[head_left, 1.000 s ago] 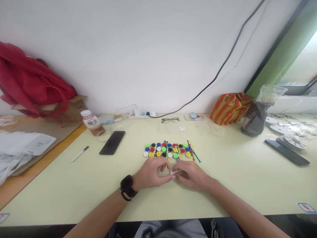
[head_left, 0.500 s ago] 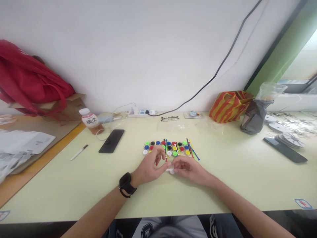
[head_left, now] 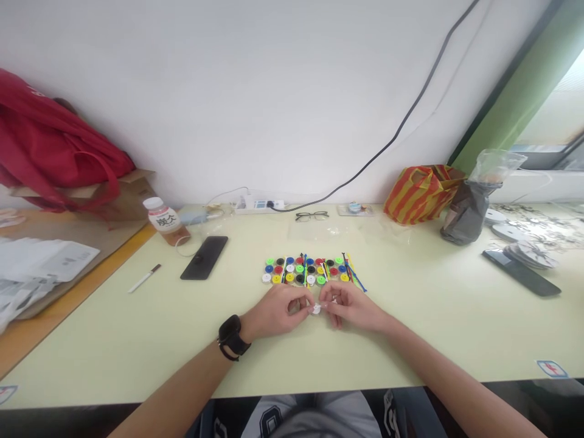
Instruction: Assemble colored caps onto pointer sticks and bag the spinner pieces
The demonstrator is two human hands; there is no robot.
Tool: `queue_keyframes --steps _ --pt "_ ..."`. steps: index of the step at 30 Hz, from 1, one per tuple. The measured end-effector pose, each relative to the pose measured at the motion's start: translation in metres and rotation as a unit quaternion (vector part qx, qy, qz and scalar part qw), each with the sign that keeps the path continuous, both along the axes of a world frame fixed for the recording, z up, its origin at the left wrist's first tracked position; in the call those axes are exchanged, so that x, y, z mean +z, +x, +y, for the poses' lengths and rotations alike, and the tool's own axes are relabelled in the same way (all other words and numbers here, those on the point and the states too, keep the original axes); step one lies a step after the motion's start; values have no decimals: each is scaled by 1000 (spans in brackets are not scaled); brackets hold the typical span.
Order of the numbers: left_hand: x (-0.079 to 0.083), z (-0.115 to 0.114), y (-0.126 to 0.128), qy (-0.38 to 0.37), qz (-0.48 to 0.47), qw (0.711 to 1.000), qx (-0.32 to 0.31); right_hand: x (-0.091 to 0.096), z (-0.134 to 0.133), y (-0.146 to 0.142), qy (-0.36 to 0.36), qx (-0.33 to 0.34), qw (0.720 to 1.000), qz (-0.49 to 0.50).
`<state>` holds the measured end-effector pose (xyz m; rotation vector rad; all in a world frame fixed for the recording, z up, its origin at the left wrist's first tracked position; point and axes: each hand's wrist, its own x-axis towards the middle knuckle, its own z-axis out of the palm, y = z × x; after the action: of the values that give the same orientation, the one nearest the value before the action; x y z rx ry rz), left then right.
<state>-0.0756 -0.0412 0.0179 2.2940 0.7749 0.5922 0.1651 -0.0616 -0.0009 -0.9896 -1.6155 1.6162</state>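
Observation:
My left hand and my right hand meet just above the pale green table, fingertips pinched together on a small white round piece. A black watch sits on my left wrist. Just beyond the hands lie rows of small round pieces in green, blue, red, yellow, black and white, with several thin coloured sticks across and beside them.
A black phone, a white pen and a bottle lie to the left. Glasses and a power strip sit by the wall. A striped bag, a grey bag and another phone are at right.
Both hands have lifted slightly and shifted toward the rows of pieces. The white piece, held low by the table a second ago, is now pinched between both hands' fingertips.

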Motion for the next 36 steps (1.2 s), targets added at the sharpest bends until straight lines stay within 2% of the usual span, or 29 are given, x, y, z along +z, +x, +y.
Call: queue_keyframes --steps 6,18,25,36 --pt "3 1 0 -3 -4 1000 24 3 0 4 -12 3 1000 9" --pt "1 1 -1 1 -5 1000 22 0 0 4 -28 14 999 -29" --pt "1 4 -3 6 -13 999 33 0 -1 4 -17 20 1000 -9" --pt "3 3 -2 19 -1 999 27 1 -2 4 -15 16 998 -63"
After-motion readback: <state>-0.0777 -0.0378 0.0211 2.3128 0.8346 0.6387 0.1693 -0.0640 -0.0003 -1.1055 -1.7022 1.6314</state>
